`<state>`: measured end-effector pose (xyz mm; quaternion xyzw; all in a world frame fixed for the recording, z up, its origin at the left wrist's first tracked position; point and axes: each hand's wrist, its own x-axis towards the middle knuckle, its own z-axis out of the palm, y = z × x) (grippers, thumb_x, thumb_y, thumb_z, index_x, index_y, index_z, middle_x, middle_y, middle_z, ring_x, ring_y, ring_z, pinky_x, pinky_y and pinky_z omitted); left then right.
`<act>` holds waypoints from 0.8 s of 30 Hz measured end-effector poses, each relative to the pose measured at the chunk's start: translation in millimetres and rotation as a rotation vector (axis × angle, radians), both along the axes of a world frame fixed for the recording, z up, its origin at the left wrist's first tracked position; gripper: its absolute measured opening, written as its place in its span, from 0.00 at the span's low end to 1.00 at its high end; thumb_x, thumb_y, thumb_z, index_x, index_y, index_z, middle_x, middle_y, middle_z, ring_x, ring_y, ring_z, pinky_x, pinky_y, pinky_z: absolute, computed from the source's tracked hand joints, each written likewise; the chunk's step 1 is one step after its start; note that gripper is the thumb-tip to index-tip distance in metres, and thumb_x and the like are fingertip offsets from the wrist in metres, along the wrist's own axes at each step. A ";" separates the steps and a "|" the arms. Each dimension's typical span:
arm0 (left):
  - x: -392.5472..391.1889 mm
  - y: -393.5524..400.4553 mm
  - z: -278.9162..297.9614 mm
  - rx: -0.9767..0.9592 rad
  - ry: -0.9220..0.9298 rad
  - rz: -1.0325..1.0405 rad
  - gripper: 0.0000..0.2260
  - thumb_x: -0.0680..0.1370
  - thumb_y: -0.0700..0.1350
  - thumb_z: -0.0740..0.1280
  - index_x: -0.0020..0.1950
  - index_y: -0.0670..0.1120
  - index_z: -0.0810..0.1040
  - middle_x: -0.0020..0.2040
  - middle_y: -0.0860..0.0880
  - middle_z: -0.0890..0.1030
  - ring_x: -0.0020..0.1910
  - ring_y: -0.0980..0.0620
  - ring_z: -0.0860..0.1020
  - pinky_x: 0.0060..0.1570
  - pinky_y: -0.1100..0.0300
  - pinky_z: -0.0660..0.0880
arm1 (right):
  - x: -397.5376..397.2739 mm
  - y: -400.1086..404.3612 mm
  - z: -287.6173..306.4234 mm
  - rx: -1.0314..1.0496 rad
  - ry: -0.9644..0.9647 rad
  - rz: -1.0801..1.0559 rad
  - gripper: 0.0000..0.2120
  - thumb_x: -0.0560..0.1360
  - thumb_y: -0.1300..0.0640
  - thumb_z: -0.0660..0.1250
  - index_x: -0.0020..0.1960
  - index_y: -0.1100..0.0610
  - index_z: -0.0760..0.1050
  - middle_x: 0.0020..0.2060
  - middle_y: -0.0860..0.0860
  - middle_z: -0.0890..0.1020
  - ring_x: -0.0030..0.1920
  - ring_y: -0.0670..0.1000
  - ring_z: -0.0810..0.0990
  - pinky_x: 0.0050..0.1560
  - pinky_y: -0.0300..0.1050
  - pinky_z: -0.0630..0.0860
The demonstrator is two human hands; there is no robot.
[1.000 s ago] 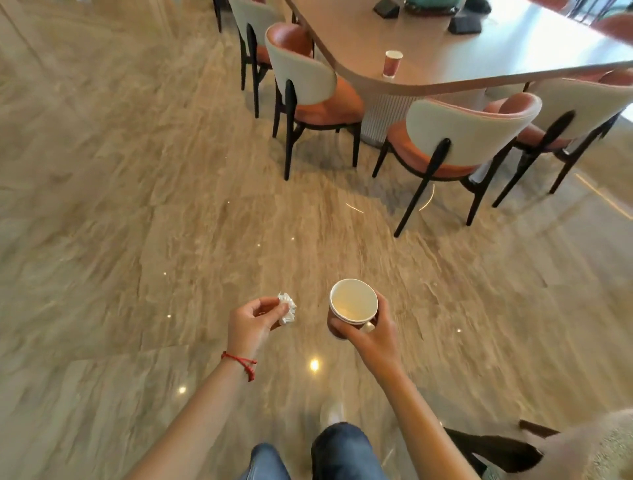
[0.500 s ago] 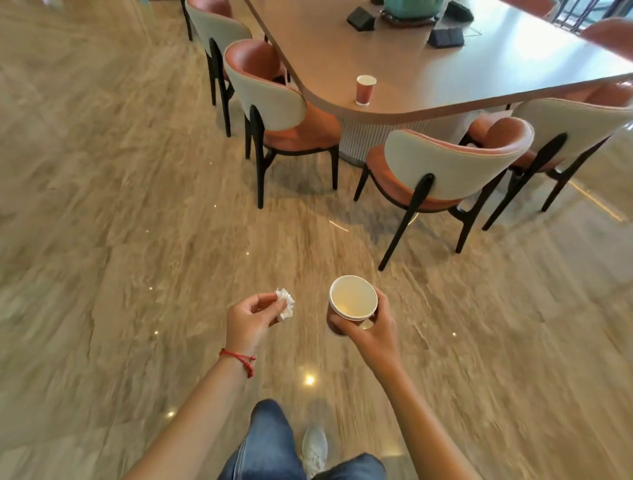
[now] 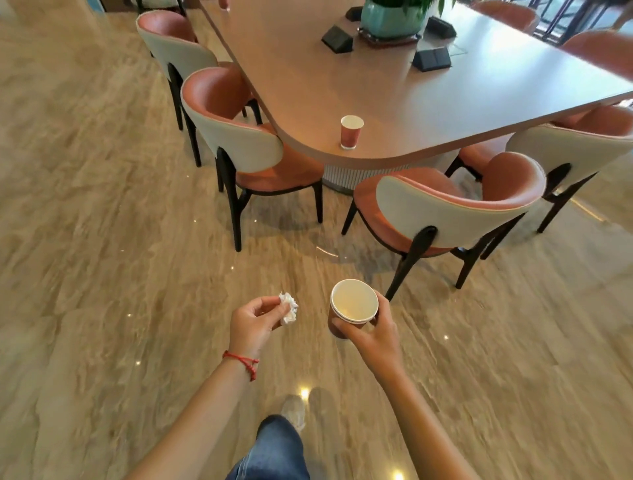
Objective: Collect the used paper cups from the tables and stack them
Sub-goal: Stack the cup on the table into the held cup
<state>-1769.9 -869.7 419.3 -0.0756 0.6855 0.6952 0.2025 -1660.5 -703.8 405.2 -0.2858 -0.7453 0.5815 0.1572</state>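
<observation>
My right hand (image 3: pixel 371 334) holds a small stack of red paper cups (image 3: pixel 352 305), white inside, with two rims showing at the top. My left hand (image 3: pixel 255 320) pinches a crumpled white tissue (image 3: pixel 288 308) between thumb and fingers. Both hands hover over the floor in front of me. One more red paper cup (image 3: pixel 351 132) stands upright near the rounded end of the long brown table (image 3: pixel 428 99), well ahead of my hands. The rim of another cup (image 3: pixel 224 3) shows at the table's far edge.
Orange and cream chairs (image 3: pixel 452 205) (image 3: pixel 239 137) stand around the table end, with a gap between the two nearest. A potted plant (image 3: pixel 394 17) and black boxes (image 3: pixel 337 41) sit on the table. The floor is polished stone. My leg and shoe (image 3: pixel 293 411) are below.
I have walked closer to the table, so it and the chairs now loom larger and nearer. Both hands keep the same grip on the tissue and the cups.
</observation>
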 end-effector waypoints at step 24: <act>-302.3 247.4 17.7 -0.067 0.108 -0.069 0.05 0.70 0.40 0.73 0.42 0.48 0.81 0.38 0.50 0.83 0.38 0.57 0.82 0.35 0.70 0.77 | -312.6 253.3 20.2 0.052 0.096 -0.019 0.31 0.63 0.53 0.79 0.58 0.38 0.64 0.53 0.34 0.73 0.55 0.30 0.70 0.47 0.23 0.69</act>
